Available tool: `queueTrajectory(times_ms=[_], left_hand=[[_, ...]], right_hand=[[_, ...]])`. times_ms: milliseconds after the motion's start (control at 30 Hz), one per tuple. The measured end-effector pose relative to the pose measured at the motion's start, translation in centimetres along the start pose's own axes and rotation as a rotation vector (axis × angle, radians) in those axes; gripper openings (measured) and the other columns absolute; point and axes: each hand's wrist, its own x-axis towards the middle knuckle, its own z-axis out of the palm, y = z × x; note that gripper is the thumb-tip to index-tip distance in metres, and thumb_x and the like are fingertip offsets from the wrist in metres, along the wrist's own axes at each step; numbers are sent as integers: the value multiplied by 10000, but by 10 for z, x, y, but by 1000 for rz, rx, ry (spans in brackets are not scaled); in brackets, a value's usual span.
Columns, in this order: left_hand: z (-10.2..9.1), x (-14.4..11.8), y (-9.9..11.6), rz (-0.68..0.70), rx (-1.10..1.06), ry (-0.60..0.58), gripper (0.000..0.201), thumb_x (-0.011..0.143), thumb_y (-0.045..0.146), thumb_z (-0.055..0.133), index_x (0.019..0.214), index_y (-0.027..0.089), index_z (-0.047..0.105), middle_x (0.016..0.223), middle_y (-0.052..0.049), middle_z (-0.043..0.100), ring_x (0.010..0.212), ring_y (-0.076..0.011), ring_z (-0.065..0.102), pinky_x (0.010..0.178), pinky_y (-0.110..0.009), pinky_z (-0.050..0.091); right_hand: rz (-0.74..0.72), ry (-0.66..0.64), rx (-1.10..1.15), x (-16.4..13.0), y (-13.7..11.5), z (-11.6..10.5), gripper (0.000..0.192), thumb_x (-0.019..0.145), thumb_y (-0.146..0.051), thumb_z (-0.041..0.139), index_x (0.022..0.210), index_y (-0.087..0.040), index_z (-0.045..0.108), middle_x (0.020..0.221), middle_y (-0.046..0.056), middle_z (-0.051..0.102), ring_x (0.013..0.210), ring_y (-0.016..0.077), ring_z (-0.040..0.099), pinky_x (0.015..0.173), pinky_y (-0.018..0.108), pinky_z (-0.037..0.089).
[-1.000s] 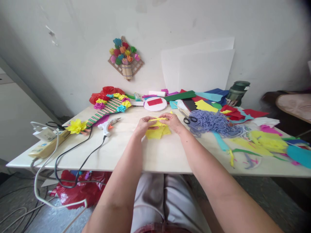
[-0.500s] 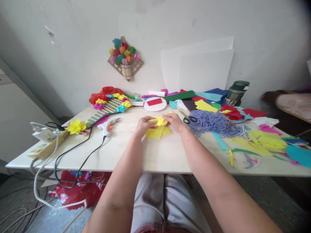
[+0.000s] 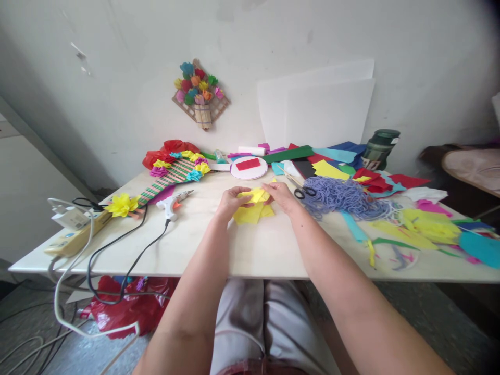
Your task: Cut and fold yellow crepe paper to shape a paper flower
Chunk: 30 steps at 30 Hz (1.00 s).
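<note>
Your left hand (image 3: 233, 200) and right hand (image 3: 282, 197) meet at the table's (image 3: 219, 245) middle, fingers of both pinched on a crumpled piece of yellow tissue paper (image 3: 255, 196), held just above flat yellow squares (image 3: 250, 214) lying on the pale wood. At 3 o'clock of your hands sits a tangled heap of lavender yarn (image 3: 344, 196), black-handled scissors (image 3: 303, 192) touching its edge. At 9 o'clock lies a white glue gun (image 3: 172, 203). At 12 o'clock, a round white lid (image 3: 249, 167) holds 1 red rectangle (image 3: 248, 164).
</note>
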Motion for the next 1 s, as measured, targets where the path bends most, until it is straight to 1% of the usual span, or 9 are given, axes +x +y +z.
queueTrajectory(times_ms=[67, 133, 200, 367, 567, 667, 767, 867, 1000], left_hand=[[0, 0, -1, 13, -1, -6, 472, 551, 295, 732, 957, 105, 584, 811, -66, 644, 598, -154, 630, 588, -252, 523], [0, 0, -1, 21, -3, -9, 473, 552, 294, 732, 960, 106, 584, 823, -65, 641, 593, -145, 627, 590, -252, 525], [-1, 0, -2, 24, -6, -14, 479, 552, 291, 733, 967, 106, 582, 821, -61, 638, 576, -133, 621, 583, -245, 526], [-1, 1, -2, 14, -3, -22, 520, 547, 284, 737, 1008, 110, 569, 798, -53, 632, 570, -129, 618, 567, -238, 526], [1, 0, 0, 20, 6, -30, 526, 541, 286, 742, 1006, 107, 572, 815, -59, 635, 618, -140, 623, 612, -264, 538], [2, -1, 0, 22, 10, -42, 521, 525, 285, 750, 985, 111, 579, 831, -58, 636, 618, -138, 622, 605, -260, 538], [0, 0, -1, 16, 8, -54, 433, 580, 337, 708, 927, 107, 587, 761, -49, 634, 580, -127, 616, 567, -242, 530], [-2, 2, -2, 13, -2, -8, 343, 624, 383, 664, 793, 97, 579, 659, -33, 610, 522, -114, 600, 513, -216, 513], [-5, 6, -3, 15, 13, 143, 357, 623, 432, 648, 731, 103, 561, 590, -12, 570, 468, -103, 575, 456, -205, 497]], right_hand=[[24, -41, 15, -1, -1, -2, 407, 648, -524, 588, 732, -128, 624, 583, 45, 615, 483, 114, 557, 414, 203, 443], [29, -89, 16, -1, -2, -3, 384, 640, -486, 618, 772, -126, 634, 632, 45, 635, 501, 107, 564, 430, 198, 452], [20, -113, 1, -1, -1, -2, 328, 609, -419, 667, 751, -125, 637, 642, 34, 639, 501, 102, 561, 428, 198, 454], [44, -69, -32, -1, 0, 0, 241, 594, -342, 687, 677, -123, 630, 552, 13, 608, 470, 111, 555, 395, 203, 440], [-18, -113, -109, -2, -3, -2, 248, 582, -299, 693, 755, -128, 647, 640, -1, 625, 549, 81, 552, 451, 159, 419], [11, -176, -130, -4, -3, 0, 248, 546, -303, 711, 698, -122, 634, 582, -10, 602, 539, 95, 556, 463, 176, 430], [28, -165, -131, -4, -4, 1, 240, 520, -305, 725, 625, -124, 607, 529, -15, 580, 527, 110, 561, 460, 193, 440], [32, -141, -121, -3, -3, 1, 241, 515, -304, 728, 618, -130, 597, 542, -12, 588, 522, 110, 563, 446, 190, 437], [47, -125, -103, -1, -1, -1, 246, 502, -296, 736, 603, -135, 579, 555, -12, 589, 535, 117, 579, 438, 185, 434]])
